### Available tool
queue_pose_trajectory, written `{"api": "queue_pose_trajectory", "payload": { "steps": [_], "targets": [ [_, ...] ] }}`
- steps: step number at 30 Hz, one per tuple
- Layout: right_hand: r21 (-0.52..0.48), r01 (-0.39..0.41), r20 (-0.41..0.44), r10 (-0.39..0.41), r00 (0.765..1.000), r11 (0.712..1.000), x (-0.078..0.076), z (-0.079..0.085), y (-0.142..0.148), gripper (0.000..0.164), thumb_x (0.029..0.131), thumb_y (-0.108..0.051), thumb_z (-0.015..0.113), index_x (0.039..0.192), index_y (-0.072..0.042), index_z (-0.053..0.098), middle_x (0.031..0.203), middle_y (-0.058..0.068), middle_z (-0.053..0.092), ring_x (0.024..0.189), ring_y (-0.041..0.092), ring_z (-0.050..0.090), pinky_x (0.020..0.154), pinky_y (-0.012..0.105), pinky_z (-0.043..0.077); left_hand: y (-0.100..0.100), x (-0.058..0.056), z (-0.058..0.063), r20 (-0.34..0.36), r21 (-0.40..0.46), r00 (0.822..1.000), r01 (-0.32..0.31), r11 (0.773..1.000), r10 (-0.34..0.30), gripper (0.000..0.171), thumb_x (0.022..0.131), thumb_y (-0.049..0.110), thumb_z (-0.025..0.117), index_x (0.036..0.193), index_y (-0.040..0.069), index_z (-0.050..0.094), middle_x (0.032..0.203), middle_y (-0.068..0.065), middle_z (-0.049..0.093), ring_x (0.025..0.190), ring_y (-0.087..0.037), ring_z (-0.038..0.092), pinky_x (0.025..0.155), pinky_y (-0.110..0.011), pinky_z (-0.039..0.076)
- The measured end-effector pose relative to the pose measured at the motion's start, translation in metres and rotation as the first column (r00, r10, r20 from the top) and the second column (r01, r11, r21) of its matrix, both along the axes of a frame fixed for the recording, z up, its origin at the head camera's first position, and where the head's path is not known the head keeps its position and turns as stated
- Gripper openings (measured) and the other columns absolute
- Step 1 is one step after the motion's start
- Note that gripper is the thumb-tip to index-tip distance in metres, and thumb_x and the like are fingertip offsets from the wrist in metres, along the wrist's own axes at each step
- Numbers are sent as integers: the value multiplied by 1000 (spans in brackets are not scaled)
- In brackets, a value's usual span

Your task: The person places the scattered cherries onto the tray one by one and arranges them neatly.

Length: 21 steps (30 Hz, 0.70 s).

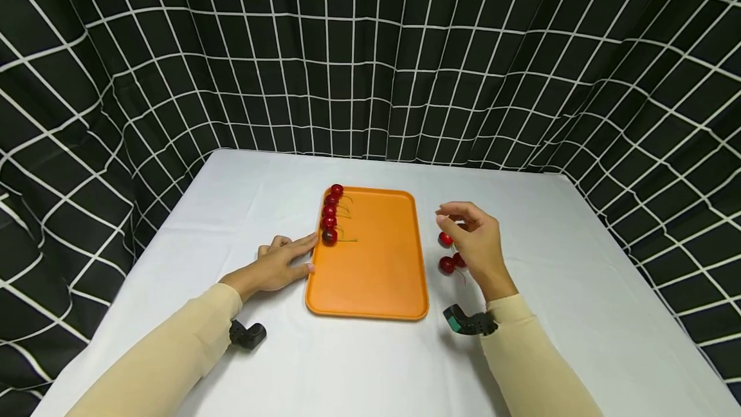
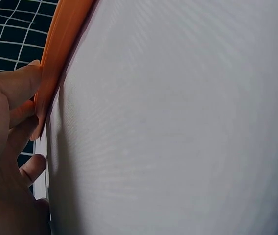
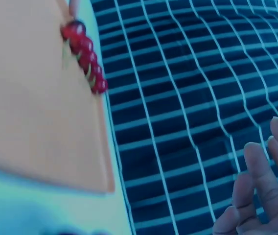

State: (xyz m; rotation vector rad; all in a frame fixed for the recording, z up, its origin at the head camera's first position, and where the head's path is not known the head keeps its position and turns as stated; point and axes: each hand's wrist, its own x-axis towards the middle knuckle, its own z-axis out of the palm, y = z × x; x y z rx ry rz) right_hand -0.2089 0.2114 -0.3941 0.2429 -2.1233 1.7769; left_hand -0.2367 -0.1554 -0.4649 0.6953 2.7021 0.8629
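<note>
An orange tray (image 1: 370, 262) lies on the table, with several dark red cherries (image 1: 329, 222) in a column along the upper part of its left rim, stems pointing right. My left hand (image 1: 283, 264) rests beside that rim, fingers extended and fingertips and thumb touching it. In the left wrist view, the fingertips (image 2: 29, 81) meet the tray's edge (image 2: 56, 54). Over loose cherries (image 1: 446, 265) right of the tray hovers my right hand (image 1: 476, 237), fingers loosely bent, partly hiding the cherries. Nothing shows between its fingers (image 3: 264, 181) in the right wrist view.
A white cloth (image 1: 370, 365) covers the table. Black curtains with a white grid (image 1: 359, 50) hang behind it and along both sides. Each wrist wears a small black camera, the left one (image 1: 247, 334) low over the cloth.
</note>
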Motion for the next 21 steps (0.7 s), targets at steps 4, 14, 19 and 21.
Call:
{"api": "queue_pose_trajectory", "payload": {
  "steps": [4, 14, 19, 21],
  "targets": [
    [-16, 78, 34, -78, 996, 997, 17, -10, 26, 24, 87, -7, 73, 105, 7, 67, 97, 11, 69, 86, 23, 60, 69, 23, 49, 0, 0, -1, 4, 7, 1000, -1, 1000, 1, 65, 95, 39, 60, 151, 19, 34, 156, 8, 24, 117, -26, 29, 88, -48, 16],
    [152, 162, 232, -195, 953, 975, 32, -64, 61, 24, 85, -18, 76, 101, 0, 71, 88, 2, 69, 80, 15, 58, 61, 22, 44, -2, 0, 0, -5, 11, 1000, -1, 1000, 1, 64, 96, 38, 60, 151, 18, 34, 156, 6, 25, 119, -27, 29, 89, -50, 16],
    [280, 150, 240, -220, 946, 948, 36, -80, 67, 18, 85, -16, 76, 98, -3, 73, 88, 7, 68, 75, 16, 55, 58, 24, 42, 0, 1, 0, -3, 19, 1000, 6, 1000, -6, 64, 96, 37, 59, 151, 16, 34, 157, 3, 25, 120, -29, 28, 88, -50, 16],
    [320, 138, 235, -219, 947, 937, 37, -82, 67, 16, 85, -14, 75, 97, -3, 74, 90, 8, 68, 74, 16, 55, 57, 24, 42, 0, 0, -1, -7, 17, 1000, 11, 1000, -10, 64, 96, 37, 59, 151, 15, 34, 157, 1, 25, 119, -30, 28, 88, -51, 16]
  ]
}}
